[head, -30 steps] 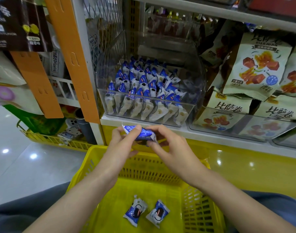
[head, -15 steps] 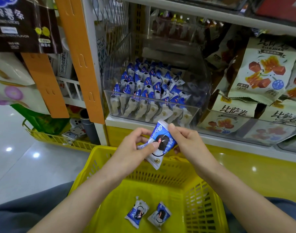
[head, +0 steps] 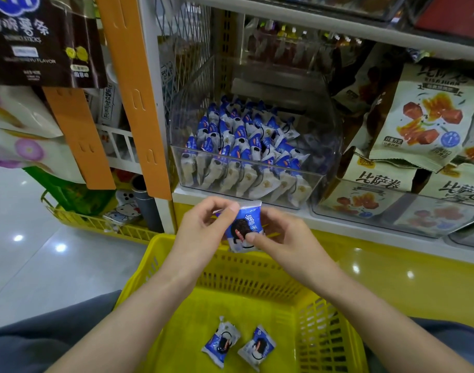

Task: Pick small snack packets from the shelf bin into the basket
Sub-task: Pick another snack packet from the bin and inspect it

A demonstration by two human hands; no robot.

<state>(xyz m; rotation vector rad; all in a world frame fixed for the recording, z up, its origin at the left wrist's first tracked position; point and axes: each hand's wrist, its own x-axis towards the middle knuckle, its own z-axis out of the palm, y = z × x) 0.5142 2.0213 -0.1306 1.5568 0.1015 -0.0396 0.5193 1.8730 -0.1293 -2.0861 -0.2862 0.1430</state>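
- So far, two small blue-and-white foil snack packets (head: 221, 341) lie side by side on the floor of the yellow slatted plastic basket (head: 322, 327)
- Left hand (head: 203, 230) and right hand (head: 284, 238) together pinch a third blue-and-white packet (head: 244, 227) above the basket's far rim, not yet dropped
- Clear plastic shelf bin (head: 246, 193) behind holds many more
- Straight drop looks unobstructed; white shelf edge (head: 365, 224) sits just behind the hands

Glossy film snack packets (head: 244, 157) in clear plastic bin (head: 322, 189); slotted yellow plastic basket (head: 324, 327); glossy floor (head: 42, 254).
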